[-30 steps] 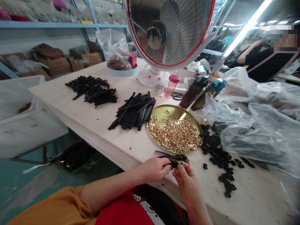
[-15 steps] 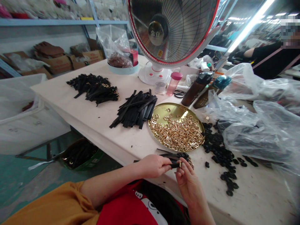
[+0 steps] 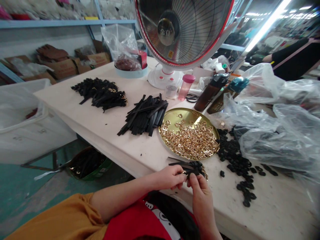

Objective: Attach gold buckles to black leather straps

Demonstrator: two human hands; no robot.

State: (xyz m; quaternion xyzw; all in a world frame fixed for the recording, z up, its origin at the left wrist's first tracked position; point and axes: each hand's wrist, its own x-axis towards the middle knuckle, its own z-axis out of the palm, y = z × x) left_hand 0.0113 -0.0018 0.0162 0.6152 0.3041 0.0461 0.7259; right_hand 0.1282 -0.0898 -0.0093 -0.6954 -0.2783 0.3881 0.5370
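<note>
At our bench (image 3: pixel 130 145), left hand (image 3: pixel 170 177) and right hand (image 3: pixel 202 191) clamp fingers (image 3: pixel 179 180) on a black strap (image 3: pixel 193 172); slackening could drop it.

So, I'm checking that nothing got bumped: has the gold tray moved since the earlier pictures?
No. The gold tray keeps the same place relative to the pink-lidded bottle; both shift together in view.

Single head-worn view, facing forward and down, close above table (image 3: pixel 277 200)

There are one tray (image 3: pixel 189 113), one heater (image 3: pixel 195 33), two dark bottles (image 3: pixel 210 93), one pink-lidded jar (image 3: pixel 184 89) and uncountable buckles (image 3: pixel 191 141).
</note>
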